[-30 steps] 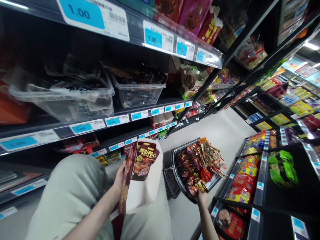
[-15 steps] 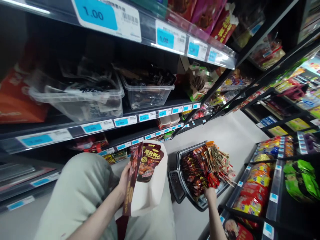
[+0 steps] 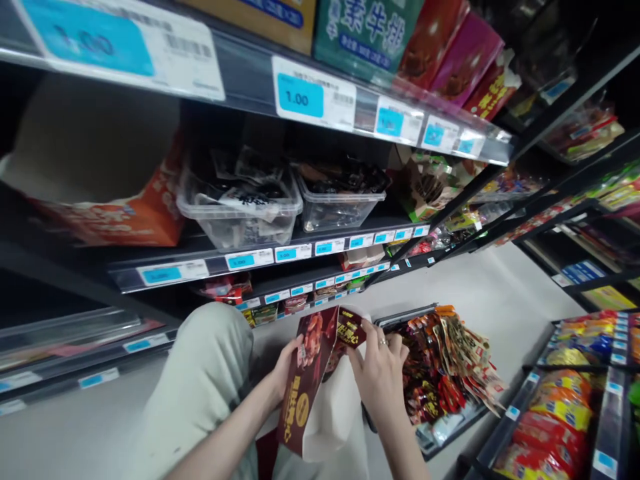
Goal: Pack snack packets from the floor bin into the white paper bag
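Observation:
My left hand [image 3: 286,368] grips the left edge of a dark red carton [image 3: 309,373] with a white inside, held over my knee. My right hand [image 3: 379,375], a ring on one finger, has its fingers closed on a dark red snack packet [image 3: 351,329] at the carton's open top. Just right of both hands a black shopping basket [image 3: 436,432] stands on the floor, heaped with brown and red snack packets [image 3: 440,363].
Shelves with blue price tags run along the left, holding clear plastic bins [image 3: 240,213] of dark packets and an orange carton [image 3: 113,213]. Boxed goods line the top shelf. A lower shelf unit [image 3: 560,400] with yellow and red bags stands at right. Grey floor aisle [image 3: 500,287] lies between.
My right hand left the basket and came across to the carton's top, now pinching a packet there. The view swung left and up; the carton tilted lower.

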The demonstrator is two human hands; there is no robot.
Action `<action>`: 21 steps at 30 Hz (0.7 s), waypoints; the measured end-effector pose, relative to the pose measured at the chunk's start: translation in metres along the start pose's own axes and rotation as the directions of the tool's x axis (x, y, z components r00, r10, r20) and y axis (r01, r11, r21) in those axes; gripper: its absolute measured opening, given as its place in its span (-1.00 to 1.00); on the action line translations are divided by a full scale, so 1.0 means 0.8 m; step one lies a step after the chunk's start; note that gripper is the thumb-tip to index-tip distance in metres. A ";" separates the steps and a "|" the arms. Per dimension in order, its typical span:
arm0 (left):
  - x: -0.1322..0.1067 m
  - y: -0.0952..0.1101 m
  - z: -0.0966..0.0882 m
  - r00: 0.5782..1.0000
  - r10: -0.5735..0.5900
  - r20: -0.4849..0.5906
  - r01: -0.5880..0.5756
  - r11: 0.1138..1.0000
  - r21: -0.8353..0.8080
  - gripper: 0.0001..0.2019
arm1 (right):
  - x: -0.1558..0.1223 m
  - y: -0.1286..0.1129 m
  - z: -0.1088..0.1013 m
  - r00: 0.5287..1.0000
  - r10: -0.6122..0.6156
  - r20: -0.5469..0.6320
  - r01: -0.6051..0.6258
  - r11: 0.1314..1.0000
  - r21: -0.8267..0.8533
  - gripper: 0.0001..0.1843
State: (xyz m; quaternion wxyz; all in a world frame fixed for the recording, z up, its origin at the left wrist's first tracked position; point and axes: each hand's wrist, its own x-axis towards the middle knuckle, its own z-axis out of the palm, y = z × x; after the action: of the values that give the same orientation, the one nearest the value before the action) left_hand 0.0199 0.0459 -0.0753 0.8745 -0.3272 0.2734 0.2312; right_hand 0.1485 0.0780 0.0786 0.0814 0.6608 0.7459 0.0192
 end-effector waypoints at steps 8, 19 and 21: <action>-0.003 0.004 -0.001 0.995 -0.046 0.088 0.054 0.994 -0.090 -0.54 | -0.043 0.016 -0.008 0.974 -0.138 0.178 0.054 0.910 0.411 -0.83; -0.007 0.002 0.006 0.999 -0.015 0.049 0.015 1.000 0.014 -0.47 | -0.062 0.007 -0.019 0.785 0.481 0.391 -0.478 0.068 0.876 -0.67; -0.007 0.004 0.006 0.999 0.015 0.029 -0.015 1.000 0.024 -0.49 | -0.052 0.009 -0.037 0.791 0.452 0.411 -0.357 -0.204 0.911 -0.72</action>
State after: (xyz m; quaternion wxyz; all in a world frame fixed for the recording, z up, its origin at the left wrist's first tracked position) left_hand 0.0157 0.0502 -0.0704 0.8806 -0.3110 0.2658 0.2391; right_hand 0.1557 0.0401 0.1123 -0.4468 0.7125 0.2739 -0.4666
